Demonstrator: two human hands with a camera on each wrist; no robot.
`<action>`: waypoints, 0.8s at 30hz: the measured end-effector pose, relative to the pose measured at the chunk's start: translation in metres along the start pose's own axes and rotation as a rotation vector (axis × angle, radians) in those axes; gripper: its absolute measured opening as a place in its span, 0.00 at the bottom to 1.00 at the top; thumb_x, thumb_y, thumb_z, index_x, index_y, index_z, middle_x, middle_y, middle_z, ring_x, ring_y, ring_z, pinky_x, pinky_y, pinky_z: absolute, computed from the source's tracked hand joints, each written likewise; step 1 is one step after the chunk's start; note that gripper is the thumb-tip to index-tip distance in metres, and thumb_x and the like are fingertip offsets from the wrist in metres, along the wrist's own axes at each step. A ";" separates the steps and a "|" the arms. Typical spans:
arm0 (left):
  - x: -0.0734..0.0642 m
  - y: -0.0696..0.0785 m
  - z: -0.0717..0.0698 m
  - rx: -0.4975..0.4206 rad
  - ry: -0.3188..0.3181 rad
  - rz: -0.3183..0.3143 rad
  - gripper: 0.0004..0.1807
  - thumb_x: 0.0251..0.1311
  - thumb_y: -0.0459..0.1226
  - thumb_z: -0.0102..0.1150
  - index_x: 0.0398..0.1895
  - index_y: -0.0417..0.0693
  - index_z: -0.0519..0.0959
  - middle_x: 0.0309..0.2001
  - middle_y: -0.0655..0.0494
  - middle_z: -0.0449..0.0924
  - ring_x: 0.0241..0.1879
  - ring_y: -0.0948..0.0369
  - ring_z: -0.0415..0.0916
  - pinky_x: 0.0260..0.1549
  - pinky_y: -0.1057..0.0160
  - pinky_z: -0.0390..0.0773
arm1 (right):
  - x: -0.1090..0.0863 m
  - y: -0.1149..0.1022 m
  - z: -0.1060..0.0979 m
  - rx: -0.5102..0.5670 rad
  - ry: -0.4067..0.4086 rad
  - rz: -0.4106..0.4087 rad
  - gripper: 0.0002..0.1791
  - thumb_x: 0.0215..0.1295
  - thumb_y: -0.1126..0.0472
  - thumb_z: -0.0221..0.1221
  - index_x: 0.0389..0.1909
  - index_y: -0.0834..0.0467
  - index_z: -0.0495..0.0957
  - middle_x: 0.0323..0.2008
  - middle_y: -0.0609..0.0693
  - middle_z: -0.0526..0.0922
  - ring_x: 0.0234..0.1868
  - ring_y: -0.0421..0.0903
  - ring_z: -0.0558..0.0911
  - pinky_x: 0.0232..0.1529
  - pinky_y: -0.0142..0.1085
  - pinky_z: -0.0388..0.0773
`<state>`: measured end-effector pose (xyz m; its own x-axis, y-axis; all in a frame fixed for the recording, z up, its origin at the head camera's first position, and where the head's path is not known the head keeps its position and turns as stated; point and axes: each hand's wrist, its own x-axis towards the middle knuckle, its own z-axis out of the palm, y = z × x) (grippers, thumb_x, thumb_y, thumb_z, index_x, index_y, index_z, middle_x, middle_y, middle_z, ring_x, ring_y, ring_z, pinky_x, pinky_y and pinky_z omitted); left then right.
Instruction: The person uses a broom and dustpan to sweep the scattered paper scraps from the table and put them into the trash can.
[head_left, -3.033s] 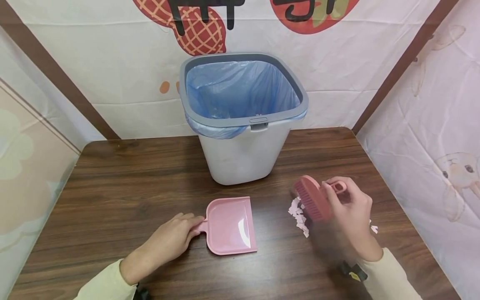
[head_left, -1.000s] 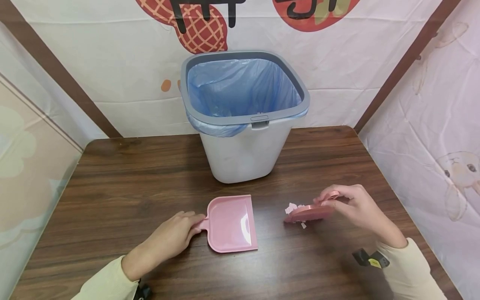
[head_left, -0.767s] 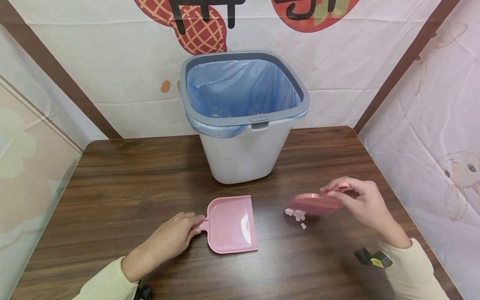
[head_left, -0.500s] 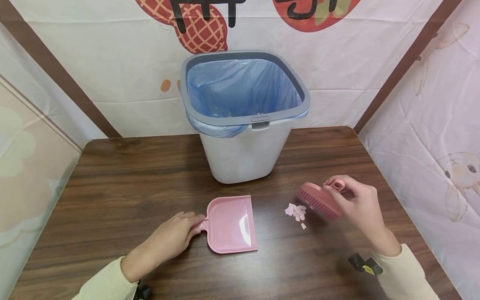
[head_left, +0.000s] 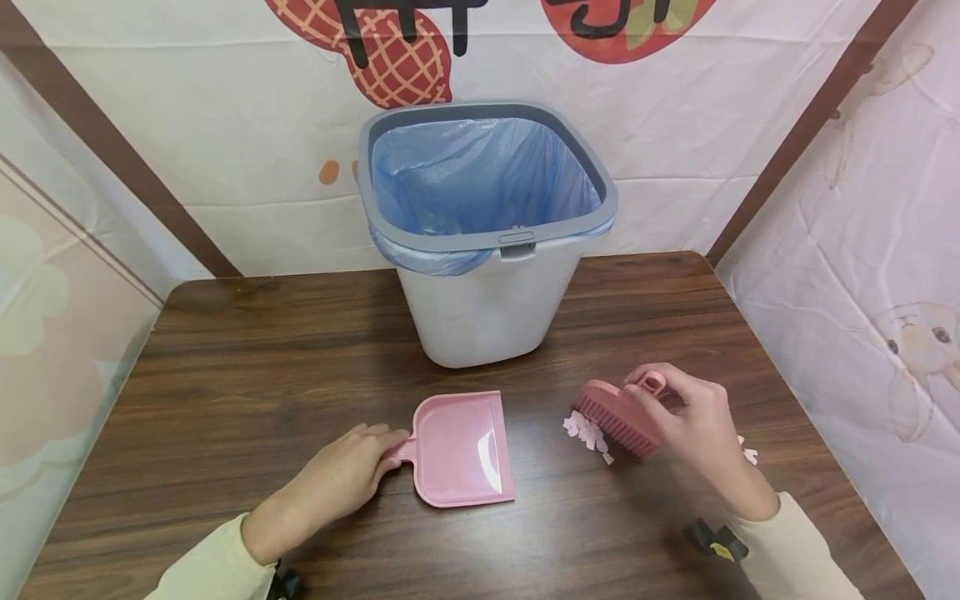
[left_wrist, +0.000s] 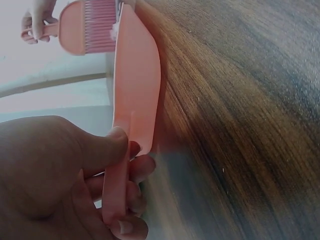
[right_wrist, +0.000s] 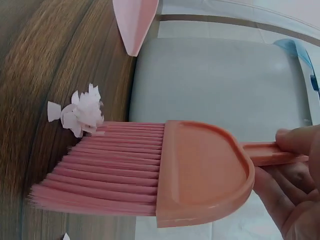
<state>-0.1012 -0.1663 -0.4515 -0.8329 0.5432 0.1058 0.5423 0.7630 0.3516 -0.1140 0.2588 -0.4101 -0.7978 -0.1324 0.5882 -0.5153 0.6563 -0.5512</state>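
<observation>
In the head view my left hand (head_left: 341,475) grips the short handle of a pink dustpan (head_left: 459,450) that lies flat on the table, its straight edge facing right. The left wrist view shows my thumb and fingers wrapped round that handle. My right hand (head_left: 697,425) holds a pink hand brush (head_left: 618,417) by its handle. Its bristles (right_wrist: 105,172) touch the table and the edge of a small heap of pale paper scraps (right_wrist: 82,112). The heap lies right of the dustpan, apart from it. A few more scraps (head_left: 748,451) lie beyond my right wrist.
A light grey bin (head_left: 487,312) with a blue liner bag (head_left: 480,179) stands at the back of the wooden table (head_left: 262,358), behind the dustpan. Printed white cloth (head_left: 675,125) hangs behind and at both sides of the table.
The brush has swept back and forth on the right and now presses against the paper scraps, which have shifted slightly left toward the dustpan. The left hand and dustpan have stayed put.
</observation>
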 end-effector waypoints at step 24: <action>-0.001 -0.001 0.002 0.001 0.008 0.016 0.13 0.62 0.32 0.67 0.50 0.44 0.84 0.38 0.58 0.82 0.40 0.55 0.80 0.44 0.53 0.81 | -0.007 -0.011 0.003 -0.055 0.126 -0.046 0.07 0.67 0.59 0.65 0.32 0.59 0.84 0.27 0.44 0.84 0.28 0.29 0.78 0.30 0.20 0.77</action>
<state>-0.1002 -0.1666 -0.4537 -0.8251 0.5522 0.1192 0.5555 0.7548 0.3487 -0.1038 0.2499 -0.4098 -0.7263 -0.0718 0.6836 -0.5299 0.6919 -0.4903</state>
